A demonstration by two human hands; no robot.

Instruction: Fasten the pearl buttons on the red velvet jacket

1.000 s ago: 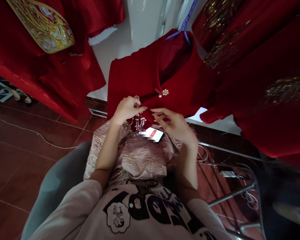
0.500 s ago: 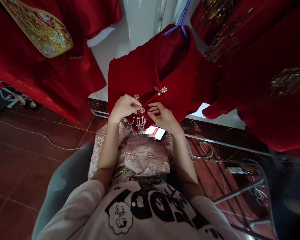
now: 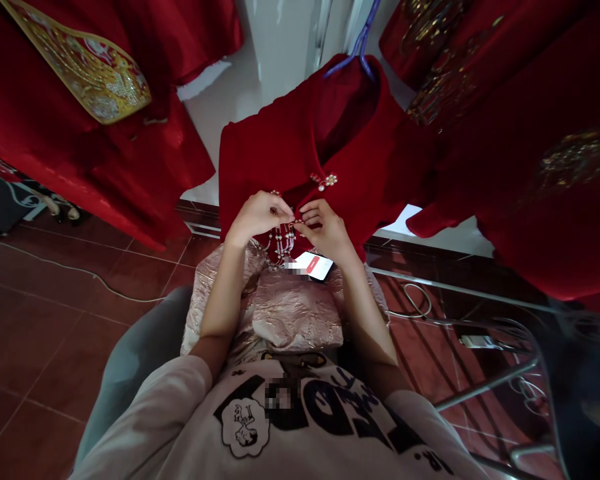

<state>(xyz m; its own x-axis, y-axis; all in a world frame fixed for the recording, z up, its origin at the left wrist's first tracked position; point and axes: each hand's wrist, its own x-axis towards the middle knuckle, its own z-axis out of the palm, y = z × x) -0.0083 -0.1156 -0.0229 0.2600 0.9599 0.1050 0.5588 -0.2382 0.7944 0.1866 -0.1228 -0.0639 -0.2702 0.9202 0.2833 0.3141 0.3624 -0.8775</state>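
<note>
Head view: I've got both hands working close together at the front of a red garment [image 3: 260, 157], which hangs from a purple hanger [image 3: 363, 40]. Beaded ornament [image 3: 283, 245] is between them, its top right at the fingertips, its strands dangling below. Long axis of the strands runs from the fingertips down toward the near side, roughly along the line of sight to the lap.

Left hand [image 3: 259, 217] comes in from the left, thumb and forefinger pinched nearly closed on what looks like the ornament's top end; the strands sit just under those fingertips, so I'd call this hand the nearer one. Right hand [image 3: 329, 230] comes in from the right, fingers curled, thumb and forefinger a small gap apart at the same spot; from my end I can't tell whether it grips or only touches.

Key relation, in my judgement: the two pinches face each other left to right across the ornament's top, while the strands drop crosswise to that line, mostly left of the right hand.

Flower clasp [image 3: 330, 180] sits just beyond the right hand, on the far side. Lit phone [image 3: 320, 267] lies near, below the fingertips, on pink cloth [image 3: 297, 320] over the lap.
</note>
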